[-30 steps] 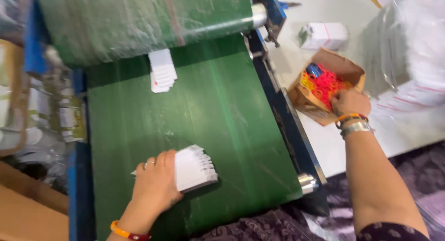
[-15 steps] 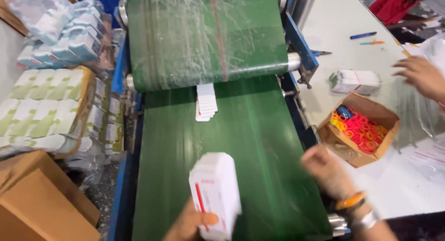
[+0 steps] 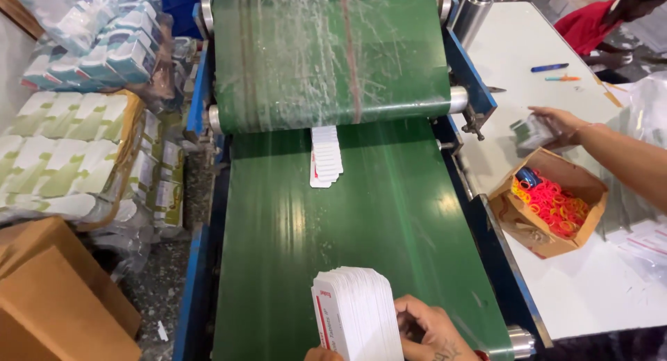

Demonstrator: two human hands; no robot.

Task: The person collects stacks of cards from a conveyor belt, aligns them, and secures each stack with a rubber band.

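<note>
The green conveyor belt (image 3: 292, 243) lies open through its middle, with bare room between the stack of white flat cartons (image 3: 358, 319) at the near end and the fanned row of cartons (image 3: 326, 156) just below the film-covered roller (image 3: 330, 55). That roller closes the far end. Blue side rails (image 3: 201, 215) hem both edges. On the white bench (image 3: 590, 291) to the right, the cardboard box of rubber bands (image 3: 552, 204) and another person's arm (image 3: 618, 152) block the middle.
</note>
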